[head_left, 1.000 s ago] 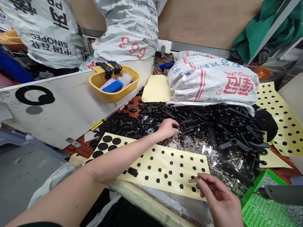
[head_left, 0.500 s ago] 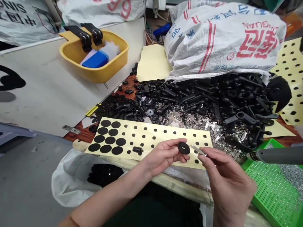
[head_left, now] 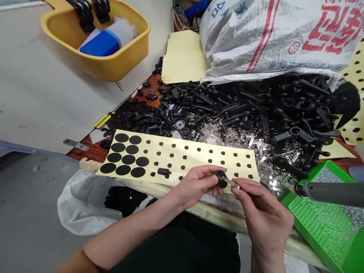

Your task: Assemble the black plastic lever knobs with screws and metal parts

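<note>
Between the fingers of my left hand (head_left: 196, 185) is a small black plastic disc (head_left: 221, 182), held on edge. My right hand (head_left: 261, 212) pinches a thin metal strip (head_left: 231, 183). The strip's far end overlaps the disc's face at its middle; I cannot tell how deep it sits in the slot. Both hands are over the near right part of a yellow sticker sheet (head_left: 199, 158) with black round pads at its left. A short black knob (head_left: 164, 171) lies on that sheet.
Behind the sheet lie heaps of black plastic handles (head_left: 295, 132) and small metal strips (head_left: 256, 146). A green basket (head_left: 313, 223) with screws stands at right, a grey power screwdriver (head_left: 330, 192) above it. A yellow bin (head_left: 113, 66) hangs at left; a white sack (head_left: 236, 41) is behind.
My right hand has moved left, bringing the metal strip from beside the disc onto its face. The disc has turned more edge-on. The camera view has shifted downward and closer.
</note>
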`<move>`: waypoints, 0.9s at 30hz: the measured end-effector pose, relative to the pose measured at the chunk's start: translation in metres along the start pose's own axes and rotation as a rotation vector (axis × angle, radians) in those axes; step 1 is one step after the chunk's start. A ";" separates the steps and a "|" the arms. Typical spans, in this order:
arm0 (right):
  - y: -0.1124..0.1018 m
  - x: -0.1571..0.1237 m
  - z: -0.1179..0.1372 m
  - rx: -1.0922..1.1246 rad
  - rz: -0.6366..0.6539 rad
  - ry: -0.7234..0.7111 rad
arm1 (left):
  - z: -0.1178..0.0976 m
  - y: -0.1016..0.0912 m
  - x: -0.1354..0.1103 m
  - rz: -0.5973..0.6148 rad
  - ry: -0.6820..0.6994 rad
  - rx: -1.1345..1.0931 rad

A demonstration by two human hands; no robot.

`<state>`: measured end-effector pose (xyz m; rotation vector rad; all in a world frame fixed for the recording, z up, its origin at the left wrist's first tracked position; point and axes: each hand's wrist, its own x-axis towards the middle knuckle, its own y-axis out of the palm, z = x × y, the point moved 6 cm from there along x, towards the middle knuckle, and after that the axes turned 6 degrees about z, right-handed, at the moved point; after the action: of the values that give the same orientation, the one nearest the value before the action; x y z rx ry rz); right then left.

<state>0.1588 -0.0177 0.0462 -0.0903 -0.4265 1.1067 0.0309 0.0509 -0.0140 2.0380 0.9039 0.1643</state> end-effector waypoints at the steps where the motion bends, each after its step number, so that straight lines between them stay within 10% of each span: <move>1: 0.001 0.000 0.000 0.000 0.007 -0.007 | 0.000 0.000 0.000 -0.003 -0.003 0.001; 16: -0.003 0.000 0.002 0.009 -0.055 0.057 | 0.004 -0.001 -0.003 0.057 -0.085 -0.030; 27: 0.006 -0.004 0.014 -0.134 0.167 -0.182 | 0.008 -0.002 -0.005 0.085 -0.171 0.073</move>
<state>0.1463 -0.0208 0.0564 -0.1457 -0.6663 1.2553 0.0300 0.0433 -0.0191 2.1228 0.7266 0.0029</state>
